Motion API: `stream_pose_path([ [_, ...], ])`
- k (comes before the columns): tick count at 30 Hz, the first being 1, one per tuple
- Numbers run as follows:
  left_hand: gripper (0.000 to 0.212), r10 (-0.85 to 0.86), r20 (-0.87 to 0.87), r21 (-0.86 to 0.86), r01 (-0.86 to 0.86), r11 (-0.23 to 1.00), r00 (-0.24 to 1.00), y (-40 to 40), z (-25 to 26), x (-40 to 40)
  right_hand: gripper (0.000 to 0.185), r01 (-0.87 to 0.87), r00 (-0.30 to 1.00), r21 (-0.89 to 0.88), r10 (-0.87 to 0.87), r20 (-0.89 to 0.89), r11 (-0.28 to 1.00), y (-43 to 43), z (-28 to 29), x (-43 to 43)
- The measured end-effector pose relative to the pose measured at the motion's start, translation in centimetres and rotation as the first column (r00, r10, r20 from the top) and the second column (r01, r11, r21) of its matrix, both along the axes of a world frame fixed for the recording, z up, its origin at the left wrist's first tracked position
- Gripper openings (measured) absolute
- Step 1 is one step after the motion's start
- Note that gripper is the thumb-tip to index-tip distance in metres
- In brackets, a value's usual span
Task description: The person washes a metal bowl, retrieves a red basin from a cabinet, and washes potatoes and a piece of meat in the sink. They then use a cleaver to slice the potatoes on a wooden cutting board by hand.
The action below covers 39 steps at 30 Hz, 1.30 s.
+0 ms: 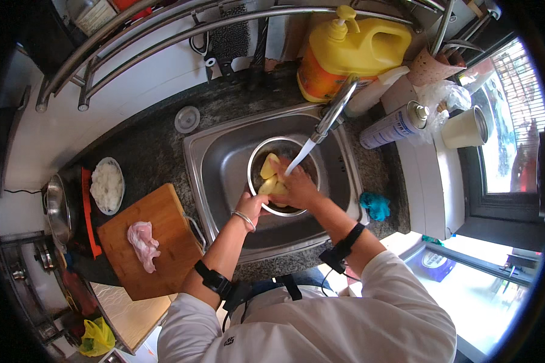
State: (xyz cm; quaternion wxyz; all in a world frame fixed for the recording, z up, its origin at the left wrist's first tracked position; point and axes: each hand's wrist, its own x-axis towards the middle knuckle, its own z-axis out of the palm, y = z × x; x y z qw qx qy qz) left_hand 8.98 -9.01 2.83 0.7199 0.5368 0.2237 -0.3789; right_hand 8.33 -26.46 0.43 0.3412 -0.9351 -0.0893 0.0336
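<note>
A round stainless steel bowl [253, 156] is held over the sink basin [222, 172]. My left hand [253, 203] grips its near left rim, thumb over the edge. Inside lie pale yellow peeled pieces [269, 169] that look like potato. My right hand [297, 186] reaches into the bowl and touches these pieces, its fingers partly hidden by water and food. From the chrome faucet [338, 109] a stream of water [299, 156] runs onto the back of that hand.
Left of the sink, raw meat [143, 245] lies on a wooden cutting board [172, 254]; beyond is a bowl of white rice-like food [106, 186]. A yellow pump jug [345, 54] stands behind the faucet. To the right are a spray can [393, 125] and a teal cloth [375, 206].
</note>
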Motion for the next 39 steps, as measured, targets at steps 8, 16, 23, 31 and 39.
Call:
stream_pose_path([
  [8, 0.039, -0.066, 0.019, 0.086, 0.064, 0.994, 0.998, 0.9, -0.2, 0.3, 0.042, 0.577, 0.788, 0.55, -0.232, -0.571, 0.604, 0.5, -1.3, 1.6],
  [16, 0.054, -0.179, 0.188, 0.258, 0.127, 0.958, 0.966, -1.4, 1.6, 2.2, 0.073, 0.181, 0.967, 0.229, -0.216, 0.138, 0.956, 2.6, -2.7, -0.3],
  [23, 0.077, -0.738, 0.283, 0.798, 0.276, 0.536, 0.613, -4.7, 4.7, 3.1, 0.069, 0.682, 0.673, 0.563, -0.702, -0.233, 0.468, 5.4, -1.4, -0.3],
  [31, 0.036, -0.243, -0.25, 0.505, 0.341, 0.793, 0.937, -3.9, -3.8, 2.7, 0.083, 0.222, 0.833, -0.333, -0.356, -0.424, 0.916, 0.2, 0.6, -2.1],
  [39, 0.032, -0.153, -0.157, -0.238, 0.113, 0.965, 0.976, -6.5, -8.4, -0.5, 0.094, 0.299, 0.915, -0.318, -0.365, -0.17, 0.9, -3.6, 0.7, -3.8],
])
